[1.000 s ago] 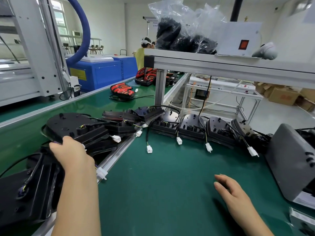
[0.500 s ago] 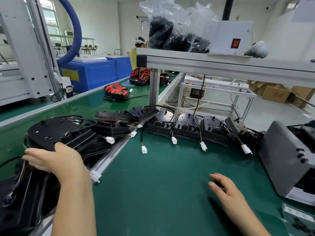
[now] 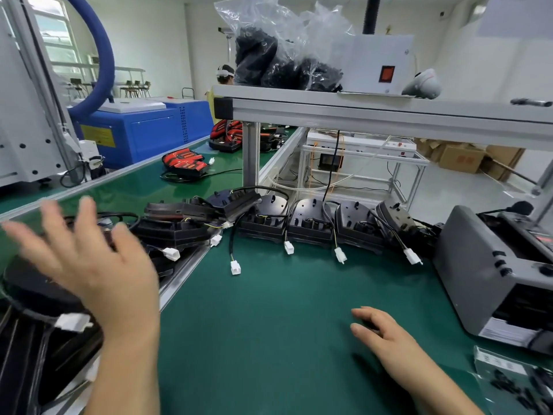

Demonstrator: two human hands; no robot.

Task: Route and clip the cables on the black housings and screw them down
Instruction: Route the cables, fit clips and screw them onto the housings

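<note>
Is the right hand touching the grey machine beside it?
Apart. The head view shows bare green mat between the right hand and the grey machine.

The mat (image 3: 284, 324) was plain green; the housings (image 3: 311, 226) were black, their connectors (image 3: 235, 267) white. The hose (image 3: 106, 55) and cabinet (image 3: 149, 136) were blue, the cabinet's label (image 3: 97, 136) yellow, the far parts (image 3: 185, 161) striped red and black. The machine (image 3: 472, 280) was grey, the box (image 3: 377, 55) white with a red switch (image 3: 386, 74).
</note>
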